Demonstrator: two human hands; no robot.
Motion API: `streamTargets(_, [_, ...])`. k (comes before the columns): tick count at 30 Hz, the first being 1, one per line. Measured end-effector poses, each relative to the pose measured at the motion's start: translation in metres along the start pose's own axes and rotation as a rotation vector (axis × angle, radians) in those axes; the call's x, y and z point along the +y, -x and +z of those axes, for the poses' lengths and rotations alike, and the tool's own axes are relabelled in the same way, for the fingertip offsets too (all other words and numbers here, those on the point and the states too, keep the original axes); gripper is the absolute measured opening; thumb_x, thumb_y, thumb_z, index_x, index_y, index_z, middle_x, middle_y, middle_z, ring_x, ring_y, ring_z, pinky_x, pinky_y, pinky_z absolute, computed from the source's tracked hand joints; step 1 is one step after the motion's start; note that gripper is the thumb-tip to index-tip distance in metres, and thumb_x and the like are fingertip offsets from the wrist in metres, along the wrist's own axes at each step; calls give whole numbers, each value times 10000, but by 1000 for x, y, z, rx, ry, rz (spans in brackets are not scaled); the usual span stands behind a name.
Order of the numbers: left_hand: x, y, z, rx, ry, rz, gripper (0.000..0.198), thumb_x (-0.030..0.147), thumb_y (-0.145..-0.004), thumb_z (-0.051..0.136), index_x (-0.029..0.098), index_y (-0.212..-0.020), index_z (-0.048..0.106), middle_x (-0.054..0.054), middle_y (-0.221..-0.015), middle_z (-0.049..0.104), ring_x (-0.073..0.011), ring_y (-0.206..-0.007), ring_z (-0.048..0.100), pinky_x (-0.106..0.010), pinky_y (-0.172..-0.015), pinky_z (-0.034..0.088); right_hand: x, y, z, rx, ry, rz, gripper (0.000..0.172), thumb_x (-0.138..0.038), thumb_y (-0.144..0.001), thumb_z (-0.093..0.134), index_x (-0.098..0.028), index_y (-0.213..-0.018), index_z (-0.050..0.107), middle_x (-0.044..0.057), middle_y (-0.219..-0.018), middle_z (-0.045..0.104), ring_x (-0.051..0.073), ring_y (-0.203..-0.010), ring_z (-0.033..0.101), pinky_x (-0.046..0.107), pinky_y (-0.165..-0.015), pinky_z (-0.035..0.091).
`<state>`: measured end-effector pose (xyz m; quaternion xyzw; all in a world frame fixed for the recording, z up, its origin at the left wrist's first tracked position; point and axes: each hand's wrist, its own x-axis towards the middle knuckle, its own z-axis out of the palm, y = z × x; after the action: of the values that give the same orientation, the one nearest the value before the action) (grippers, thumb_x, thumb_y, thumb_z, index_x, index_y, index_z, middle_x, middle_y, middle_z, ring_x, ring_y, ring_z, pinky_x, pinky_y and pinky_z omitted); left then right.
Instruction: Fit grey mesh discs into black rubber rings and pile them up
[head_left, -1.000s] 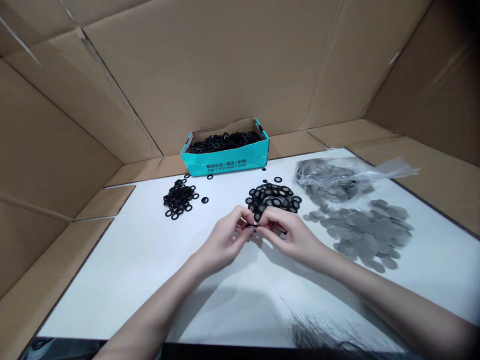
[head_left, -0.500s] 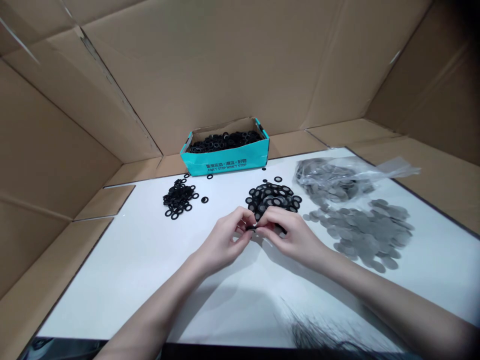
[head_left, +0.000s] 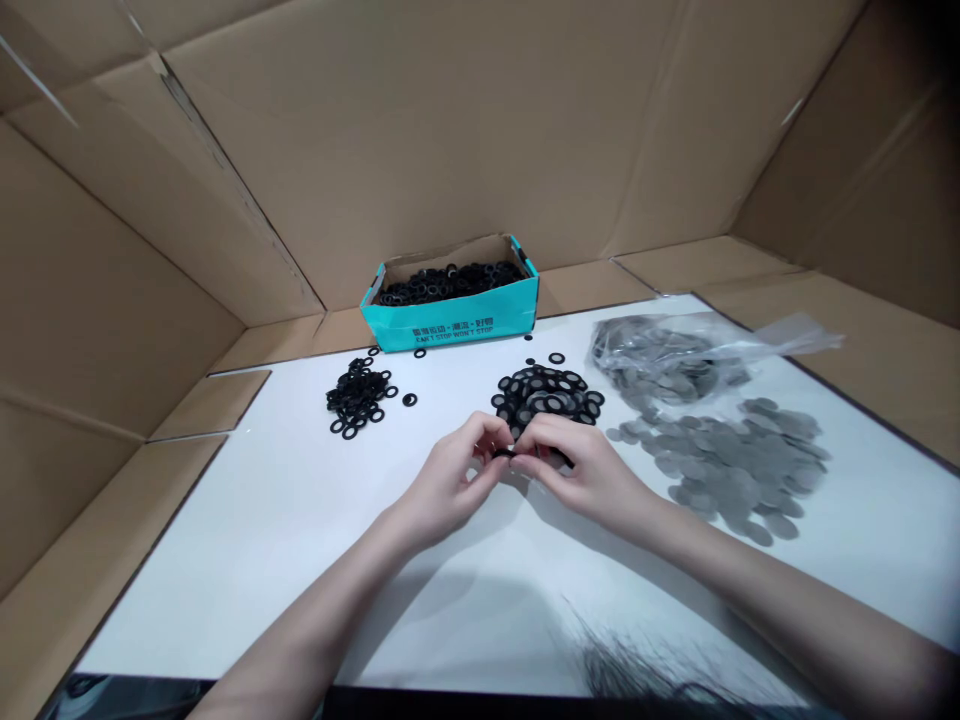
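Observation:
Between the fingertips of both hands, seen edge-on, is a black ring (head_left: 503,454). My left hand (head_left: 466,470) pinches it from the left with thumb and forefinger. From the other side my right hand (head_left: 576,462) closes on it, and its curled fingers hide part of it. A further dark piece shows under the right palm, too covered to make out. Just behind the hands lies a heap of black rings with grey mesh centres (head_left: 541,385). To the left sits a pile of open black rings (head_left: 358,395), and to the right spread loose grey discs (head_left: 742,465).
At the back stands a turquoise box (head_left: 457,322) full of black rings. A clear plastic bag (head_left: 675,355) of grey discs lies at the back right. Cardboard walls (head_left: 465,130) surround the white table (head_left: 247,560). A few single rings lie between the piles.
The ring between my fingertips has tilted slightly. Both hands stay in almost the same place, and the piles look the same.

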<state>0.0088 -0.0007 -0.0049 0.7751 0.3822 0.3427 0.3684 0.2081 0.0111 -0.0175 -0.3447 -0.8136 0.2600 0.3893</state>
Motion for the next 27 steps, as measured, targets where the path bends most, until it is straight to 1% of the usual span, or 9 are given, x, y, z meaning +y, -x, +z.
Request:
streamTargets(4, [0, 0, 1, -5, -5, 19, 70, 162, -966, 474, 206, -1020, 483, -14, -963, 563, -118, -825, 561, -254, -753, 477, -2, -1, -1, 20, -55, 32, 203, -164, -903, 586, -188, -709, 529, -8, -677, 551, 122, -625, 513, 234, -564, 375])
streamTargets(7, [-1, 1, 1, -9, 20, -10, 55, 171, -976, 457, 206, -1017, 469, -17, -958, 555, -117, -803, 578, -251, -720, 480, -2, -2, -1, 14, -79, 56, 204, -181, -906, 576, -189, -707, 533, -6, -677, 551, 122, -626, 516, 235, -566, 379])
streamTargets(10, [-1, 0, 0, -9, 23, -11, 76, 146, -956, 472, 206, -1003, 465, -11, -945, 554, -113, -785, 591, -244, -701, 478, -2, -1, 1, 16, -74, 53, 199, -176, -900, 573, -189, -704, 535, -3, -679, 554, 123, -629, 522, 237, -571, 387])
streamTargets(13, [1, 0, -1, -22, -16, 3, 108, 114, -922, 492, 203, -978, 471, 1, -907, 556, -110, -765, 571, -236, -692, 474, -1, 1, 3, 38, -46, 28, 199, -169, -897, 573, -190, -703, 531, -4, -678, 547, 124, -627, 522, 240, -570, 388])
streamTargets(16, [2, 0, -1, -35, -80, 6, 126, 95, -905, 493, 202, -972, 484, 8, -874, 561, -110, -761, 551, -234, -700, 472, -1, 2, 3, 38, -3, 4, 188, -164, -907, 562, -191, -723, 539, 5, -694, 569, 133, -646, 538, 247, -575, 397])
streamTargets(19, [2, 0, -1, -25, -114, 4, 125, 105, -912, 497, 202, -990, 502, -2, -906, 588, -117, -795, 572, -244, -733, 487, -1, 1, 2, 11, 35, -13, 177, -165, -915, 562, -191, -740, 562, 16, -712, 603, 150, -683, 564, 260, -596, 417])
streamTargets(23, [0, 0, -2, 1, -91, 11, 135, 116, -916, 508, 201, -1021, 519, -18, -957, 626, -128, -839, 616, -264, -787, 514, -2, -1, -2, 25, 24, -13, 145, -153, -932, 548, -188, -807, 612, 33, -776, 644, 160, -734, 594, 274, -633, 447])
streamTargets(27, [1, 0, -2, 4, -69, 12, 120, 132, -917, 532, 195, -1018, 526, -23, -963, 635, -126, -838, 617, -259, -783, 519, -4, 0, -3, 29, 25, -10, 128, -157, -937, 555, -188, -839, 631, 43, -807, 655, 168, -760, 607, 281, -651, 459])
